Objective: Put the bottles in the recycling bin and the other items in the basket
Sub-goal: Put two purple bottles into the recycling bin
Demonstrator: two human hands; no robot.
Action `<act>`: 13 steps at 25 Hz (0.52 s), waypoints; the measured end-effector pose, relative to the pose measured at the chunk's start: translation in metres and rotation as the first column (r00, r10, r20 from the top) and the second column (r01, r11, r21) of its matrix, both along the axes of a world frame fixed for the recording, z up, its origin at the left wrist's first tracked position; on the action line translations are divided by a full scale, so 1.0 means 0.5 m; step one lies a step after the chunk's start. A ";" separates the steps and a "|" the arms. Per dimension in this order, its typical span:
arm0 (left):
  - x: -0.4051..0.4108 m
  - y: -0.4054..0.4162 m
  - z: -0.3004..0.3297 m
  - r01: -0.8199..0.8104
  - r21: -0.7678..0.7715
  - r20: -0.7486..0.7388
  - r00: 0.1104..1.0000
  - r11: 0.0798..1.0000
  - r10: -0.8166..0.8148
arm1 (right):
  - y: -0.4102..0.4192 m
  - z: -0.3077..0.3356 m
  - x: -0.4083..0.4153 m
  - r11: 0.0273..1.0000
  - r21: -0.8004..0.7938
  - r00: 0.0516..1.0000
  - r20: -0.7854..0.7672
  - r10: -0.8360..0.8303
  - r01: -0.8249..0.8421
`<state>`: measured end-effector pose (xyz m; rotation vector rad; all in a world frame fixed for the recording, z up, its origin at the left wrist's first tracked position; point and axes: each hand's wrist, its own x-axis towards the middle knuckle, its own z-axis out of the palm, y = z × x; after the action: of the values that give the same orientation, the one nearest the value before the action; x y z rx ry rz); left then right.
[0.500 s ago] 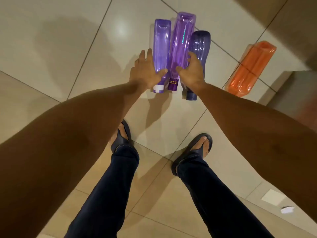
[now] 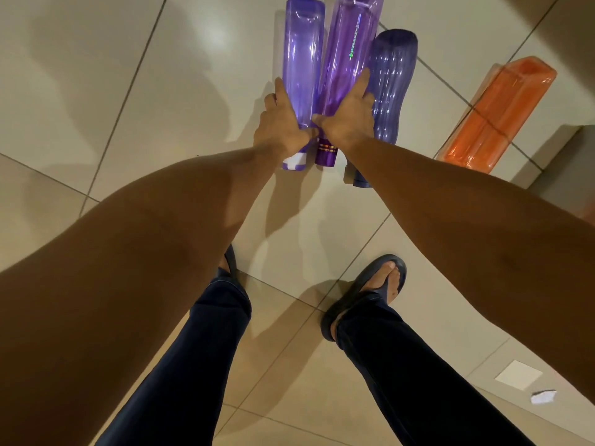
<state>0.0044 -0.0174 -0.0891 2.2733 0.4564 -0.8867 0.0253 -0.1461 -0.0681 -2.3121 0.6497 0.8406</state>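
Fingers of left hand (image 2: 280,126) grip left purple bottle (image 2: 302,59); right hand (image 2: 349,119) grips middle purple bottle (image 2: 349,53) beside it. Pickup step; next, lift both.

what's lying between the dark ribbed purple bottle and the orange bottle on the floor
Nothing: in the head view the stretch between the dark ribbed purple bottle and the orange bottle is bare floor tile, crossed only by grout lines.

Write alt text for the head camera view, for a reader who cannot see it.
A person bends over three purple bottles lying side by side on a tiled floor, the left hand gripping the leftmost and the right hand the middle one. An orange bottle lies apart to the right.
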 end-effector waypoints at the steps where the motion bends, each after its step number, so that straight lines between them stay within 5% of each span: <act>1: 0.000 -0.002 -0.007 -0.018 0.002 -0.016 1.000 1.000 0.018 | 0.000 -0.003 0.000 1.000 0.009 1.000 -0.006 -0.009 0.009; 13: -0.028 0.081 0.122 -0.423 0.000 -0.148 0.896 0.906 0.418 | 0.003 0.116 -0.032 0.929 0.121 0.936 -0.098 -0.339 0.349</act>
<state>-0.0094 0.0230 -0.0281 1.9738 0.9523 -0.8263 0.0095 -0.1445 -0.0100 -1.9722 0.9673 0.7812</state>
